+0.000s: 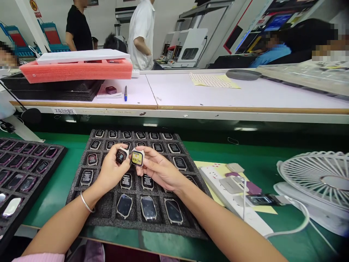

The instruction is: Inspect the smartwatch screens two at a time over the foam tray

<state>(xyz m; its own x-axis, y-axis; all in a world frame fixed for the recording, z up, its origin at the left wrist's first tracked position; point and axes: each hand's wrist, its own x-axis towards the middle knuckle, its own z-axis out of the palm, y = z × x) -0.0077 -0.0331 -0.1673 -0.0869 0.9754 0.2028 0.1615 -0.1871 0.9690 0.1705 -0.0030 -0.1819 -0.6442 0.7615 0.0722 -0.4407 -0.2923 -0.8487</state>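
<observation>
My left hand (111, 171) is closed round a small white-cased watch body with a dark screen (121, 155). My right hand (158, 169) pinches a second watch body (137, 158) whose lit yellow screen reads 03:26. The two watches are held side by side, nearly touching, above a black foam tray (79, 182). The tray's pockets hold several more watch bodies, some with text on their screens, and three dark ones in the front row (148, 208).
A second black tray of watches (51, 160) lies at the left on the green belt. A white power strip (231, 198) with plugs and a white fan (319, 182) stand at the right. Behind is a white bench with pink foam (76, 71); people stand and sit beyond.
</observation>
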